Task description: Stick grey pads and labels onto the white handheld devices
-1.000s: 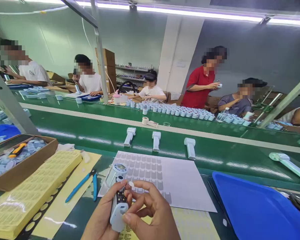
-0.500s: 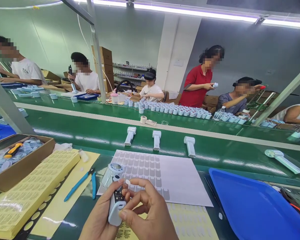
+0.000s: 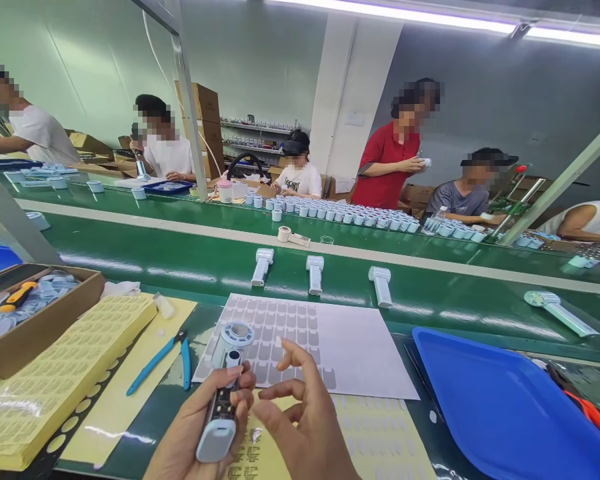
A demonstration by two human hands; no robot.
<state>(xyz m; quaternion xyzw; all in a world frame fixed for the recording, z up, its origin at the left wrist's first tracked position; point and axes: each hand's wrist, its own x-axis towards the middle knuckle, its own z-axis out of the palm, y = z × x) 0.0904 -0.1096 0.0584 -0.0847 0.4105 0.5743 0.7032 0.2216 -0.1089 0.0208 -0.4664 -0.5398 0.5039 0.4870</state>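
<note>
A small hand-held fan (image 3: 220, 400), pale blue with its dark inner board exposed along the handle, is held over the near edge of the bench. It is gripped by the left hand (image 3: 195, 433), whose fingers are clamped around the handle with the thumb laid across the open front. The round fan head points away from the person, over the near left corner of a white sheet (image 3: 340, 343).

Just to the right, the right hand (image 3: 300, 427) is raised beside the fan with its fingers spread apart and curled; nothing is held in it, and its thumb tip lies close to the left thumb.

The white sheet is marked with rows of grey sticker outlines and lies flat on the bench. A yellow sticker sheet (image 3: 380, 440) is partly covered by it at the near edge. Blue cutters (image 3: 165, 357) lie to the left of the fan, and beyond them a thick yellow stack (image 3: 65, 373) and a cardboard box (image 3: 40, 320) of small pale parts. A blue tray (image 3: 505, 407) fills the near right corner.

On the green belt (image 3: 180, 260) behind the bench, three more fans (image 3: 315, 273) lie in a row, well apart from the hands.
</note>
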